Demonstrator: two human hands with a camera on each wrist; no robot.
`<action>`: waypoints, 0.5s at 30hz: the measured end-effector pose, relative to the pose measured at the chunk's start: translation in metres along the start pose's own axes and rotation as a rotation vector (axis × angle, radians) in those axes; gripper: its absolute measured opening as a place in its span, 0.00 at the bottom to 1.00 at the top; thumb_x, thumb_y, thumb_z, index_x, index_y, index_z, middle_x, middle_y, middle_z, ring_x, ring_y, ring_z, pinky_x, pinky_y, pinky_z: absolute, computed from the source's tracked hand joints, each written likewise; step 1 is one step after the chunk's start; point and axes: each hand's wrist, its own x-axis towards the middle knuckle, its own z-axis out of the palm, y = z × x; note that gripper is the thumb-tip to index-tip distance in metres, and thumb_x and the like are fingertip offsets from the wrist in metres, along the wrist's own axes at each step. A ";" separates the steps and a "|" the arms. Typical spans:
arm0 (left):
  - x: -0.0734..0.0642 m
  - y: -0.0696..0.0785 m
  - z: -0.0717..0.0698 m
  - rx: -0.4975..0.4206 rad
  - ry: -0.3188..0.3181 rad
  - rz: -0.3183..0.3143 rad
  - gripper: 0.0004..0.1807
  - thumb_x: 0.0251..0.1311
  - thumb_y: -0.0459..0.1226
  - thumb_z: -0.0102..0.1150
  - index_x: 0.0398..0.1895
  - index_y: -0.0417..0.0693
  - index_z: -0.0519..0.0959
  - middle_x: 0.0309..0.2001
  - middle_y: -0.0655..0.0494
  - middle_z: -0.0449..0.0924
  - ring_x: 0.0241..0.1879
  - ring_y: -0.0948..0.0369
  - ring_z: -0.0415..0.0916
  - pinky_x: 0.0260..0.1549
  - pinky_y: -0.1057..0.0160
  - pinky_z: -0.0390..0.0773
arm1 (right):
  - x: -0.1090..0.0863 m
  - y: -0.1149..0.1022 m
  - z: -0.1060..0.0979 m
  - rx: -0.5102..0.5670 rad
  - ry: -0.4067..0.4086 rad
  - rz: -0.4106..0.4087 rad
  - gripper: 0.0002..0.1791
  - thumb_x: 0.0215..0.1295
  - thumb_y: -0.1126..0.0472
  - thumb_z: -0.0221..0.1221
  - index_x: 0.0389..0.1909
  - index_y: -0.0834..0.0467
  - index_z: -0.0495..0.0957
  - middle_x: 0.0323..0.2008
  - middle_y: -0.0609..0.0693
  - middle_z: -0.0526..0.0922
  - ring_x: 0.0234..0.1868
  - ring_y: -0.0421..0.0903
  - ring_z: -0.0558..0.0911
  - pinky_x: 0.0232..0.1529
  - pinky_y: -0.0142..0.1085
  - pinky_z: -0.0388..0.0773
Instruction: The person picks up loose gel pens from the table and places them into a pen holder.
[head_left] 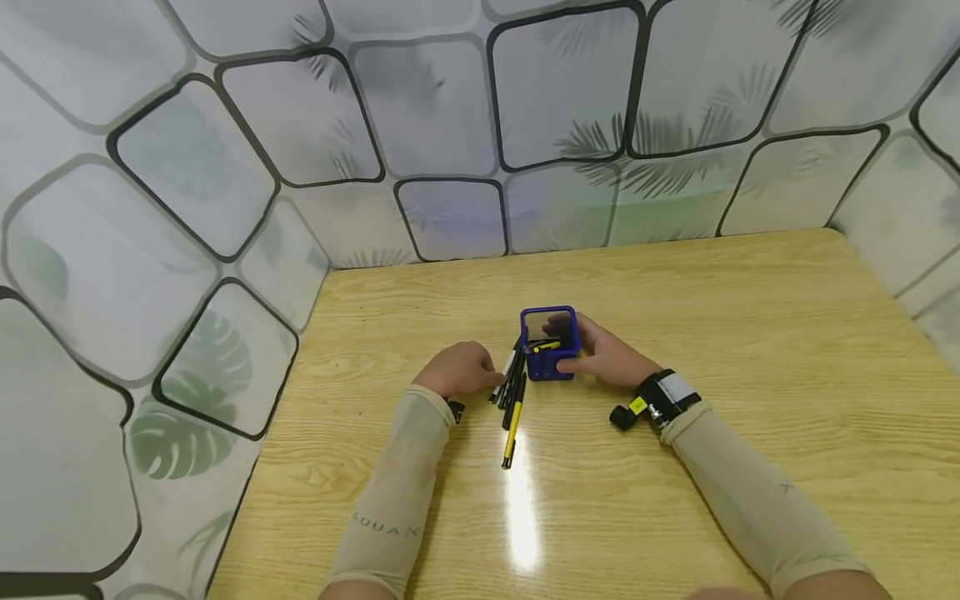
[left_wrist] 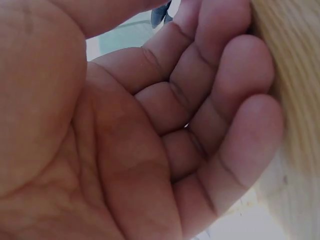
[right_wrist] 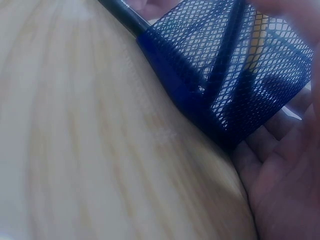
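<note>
A blue mesh pen holder (head_left: 551,365) stands on the table with a few pens inside, one of them yellow and black (head_left: 546,346). My right hand (head_left: 603,354) grips it from the right, thumb on the near side and fingers round the back. In the right wrist view the holder's mesh wall (right_wrist: 200,50) shows dark pens through it. Left of the holder lies a loose bunch of black pens (head_left: 513,392), with a yellow pen (head_left: 513,425) nearest me. My left hand (head_left: 463,371) pinches a whitish pen (head_left: 507,367) at the bunch's left edge; its other fingers (left_wrist: 245,135) are curled.
The wood-grain table (head_left: 735,333) stretches out on both sides. A patterned curtain (head_left: 442,108) rises behind its far edge and along the left. A black strap with a small device (head_left: 667,398) sits on the right wrist. Light reflects off the table in front of the pens.
</note>
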 end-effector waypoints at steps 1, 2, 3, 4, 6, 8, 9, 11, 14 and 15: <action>0.000 0.000 0.000 0.002 0.003 0.006 0.20 0.70 0.50 0.64 0.20 0.54 0.85 0.14 0.65 0.64 0.15 0.65 0.57 0.21 0.63 0.62 | 0.000 0.000 0.000 0.005 -0.002 -0.004 0.46 0.67 0.59 0.70 0.80 0.53 0.56 0.76 0.56 0.64 0.79 0.57 0.60 0.77 0.59 0.50; 0.000 0.000 0.000 0.004 0.007 0.011 0.20 0.70 0.50 0.64 0.19 0.55 0.84 0.14 0.65 0.65 0.15 0.66 0.57 0.21 0.63 0.62 | 0.000 0.000 0.000 0.009 -0.003 -0.007 0.46 0.67 0.59 0.70 0.80 0.54 0.55 0.76 0.57 0.64 0.79 0.58 0.60 0.77 0.59 0.50; 0.000 0.000 0.000 0.005 0.008 0.015 0.20 0.70 0.50 0.64 0.19 0.55 0.84 0.14 0.65 0.64 0.15 0.66 0.57 0.20 0.63 0.62 | 0.000 -0.001 0.000 0.014 -0.005 -0.011 0.46 0.67 0.60 0.70 0.80 0.54 0.55 0.76 0.58 0.64 0.79 0.58 0.59 0.77 0.59 0.50; 0.000 0.000 0.000 0.004 0.009 0.017 0.20 0.70 0.50 0.64 0.19 0.55 0.84 0.14 0.65 0.64 0.15 0.66 0.57 0.20 0.64 0.62 | 0.000 -0.001 0.000 0.019 -0.006 -0.013 0.46 0.67 0.60 0.70 0.80 0.55 0.55 0.76 0.58 0.64 0.79 0.59 0.59 0.77 0.59 0.50; 0.000 0.000 0.000 -0.001 0.008 0.020 0.21 0.69 0.50 0.64 0.18 0.54 0.84 0.13 0.65 0.63 0.15 0.66 0.57 0.20 0.64 0.61 | 0.001 -0.001 0.001 0.028 -0.006 -0.013 0.46 0.67 0.60 0.70 0.80 0.55 0.55 0.76 0.58 0.64 0.79 0.59 0.59 0.77 0.59 0.50; 0.000 0.000 0.000 -0.007 0.006 0.021 0.22 0.69 0.50 0.64 0.17 0.53 0.83 0.13 0.65 0.61 0.14 0.66 0.56 0.19 0.64 0.60 | 0.001 -0.001 0.001 0.027 -0.004 -0.012 0.46 0.67 0.61 0.70 0.80 0.55 0.55 0.76 0.58 0.64 0.78 0.59 0.60 0.77 0.59 0.49; 0.000 0.000 0.000 -0.008 0.003 0.021 0.22 0.69 0.50 0.64 0.16 0.53 0.83 0.12 0.65 0.60 0.14 0.66 0.55 0.19 0.64 0.60 | 0.001 -0.001 0.001 0.023 -0.004 -0.011 0.46 0.67 0.61 0.70 0.80 0.56 0.55 0.76 0.58 0.64 0.79 0.59 0.60 0.78 0.59 0.49; 0.000 0.000 0.000 -0.014 -0.003 0.021 0.23 0.70 0.50 0.64 0.15 0.53 0.81 0.12 0.65 0.59 0.14 0.66 0.55 0.18 0.64 0.59 | 0.001 -0.001 0.001 0.015 -0.004 -0.012 0.46 0.67 0.61 0.70 0.80 0.56 0.55 0.76 0.58 0.64 0.79 0.59 0.59 0.77 0.59 0.49; 0.001 0.000 0.000 -0.030 -0.013 0.024 0.25 0.70 0.50 0.64 0.13 0.54 0.77 0.12 0.65 0.58 0.14 0.66 0.54 0.18 0.65 0.58 | 0.000 -0.002 0.001 0.005 -0.003 -0.014 0.46 0.67 0.62 0.69 0.80 0.57 0.55 0.76 0.58 0.64 0.79 0.59 0.59 0.77 0.60 0.48; 0.001 -0.001 0.000 -0.037 -0.017 0.025 0.26 0.70 0.50 0.64 0.12 0.54 0.75 0.12 0.65 0.58 0.14 0.66 0.54 0.18 0.65 0.58 | -0.001 -0.002 0.001 0.006 -0.003 -0.016 0.46 0.68 0.62 0.69 0.80 0.57 0.54 0.76 0.59 0.64 0.79 0.59 0.59 0.77 0.60 0.48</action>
